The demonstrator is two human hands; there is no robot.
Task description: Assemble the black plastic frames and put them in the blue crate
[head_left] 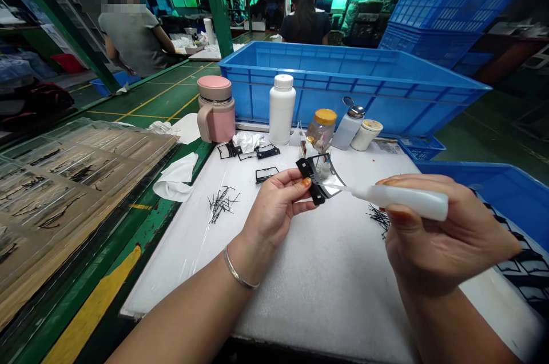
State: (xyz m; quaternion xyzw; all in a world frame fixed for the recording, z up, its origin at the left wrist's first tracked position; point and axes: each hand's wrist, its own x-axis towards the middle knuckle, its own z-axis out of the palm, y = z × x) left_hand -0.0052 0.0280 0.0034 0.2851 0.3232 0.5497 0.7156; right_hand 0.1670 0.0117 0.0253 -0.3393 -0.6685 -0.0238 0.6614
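Observation:
My left hand pinches a small black frame with a clear curved lens, held up over the white foam mat. My right hand is closed around a white squeeze bottle whose thin nozzle touches the frame's lower edge. Small black pins lie in a loose pile on the mat to the left, and another pile sits just under the bottle.
At the mat's far edge stand a pink mug, a white bottle, a yellow-lidded jar, a pump dispenser and more black frames. Blue crates are behind and right. Clear trays lie left. Two people work behind.

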